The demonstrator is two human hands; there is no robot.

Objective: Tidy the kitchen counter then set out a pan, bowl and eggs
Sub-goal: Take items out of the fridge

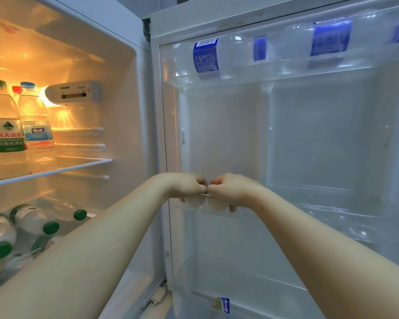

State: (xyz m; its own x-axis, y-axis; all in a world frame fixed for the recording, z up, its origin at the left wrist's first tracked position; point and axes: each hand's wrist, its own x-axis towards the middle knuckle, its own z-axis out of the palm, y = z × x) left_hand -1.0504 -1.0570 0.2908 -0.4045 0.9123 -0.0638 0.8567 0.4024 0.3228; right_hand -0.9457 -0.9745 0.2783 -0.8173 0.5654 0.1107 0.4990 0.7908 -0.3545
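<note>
Two pale beige eggs (195, 203) show side by side through a clear plastic egg box (241, 212), the second at 3 o'clock of the first. The box lies level against the open fridge door (320, 139), just 6 o'clock of centre. The left hand (187, 185) and right hand (230, 187) grip its top edge.

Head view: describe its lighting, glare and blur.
Head view: warm lamp glow floods the fridge, blown out beside the shelf bottles. Head view: the door is cool and dim, its door bottles hazy behind plastic. Head view: left hand and right hand gripping the tray are sharp; frame edges bow.
</note>
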